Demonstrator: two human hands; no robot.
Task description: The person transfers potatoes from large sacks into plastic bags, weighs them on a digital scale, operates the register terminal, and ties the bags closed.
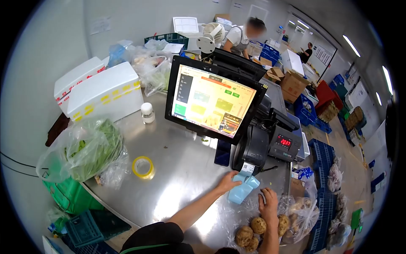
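A black label printer stands on the steel table, with a white printed label at its mouth. Folded light-blue backing paper hangs from it. My left hand is closed at the edge of this paper, fingertips just below the label. To the right of the paper, my right hand has its fingers loosely bent and slightly apart, with nothing visible in them. Under and beside that hand lies a clear plastic bag with several potatoes. My right forearm partly covers them.
A lit touchscreen and a scale display stand behind the printer. Yellow tape, a small bottle, bagged greens and a foam box are to the left. A person is beyond the screen. Blue pallets lie right.
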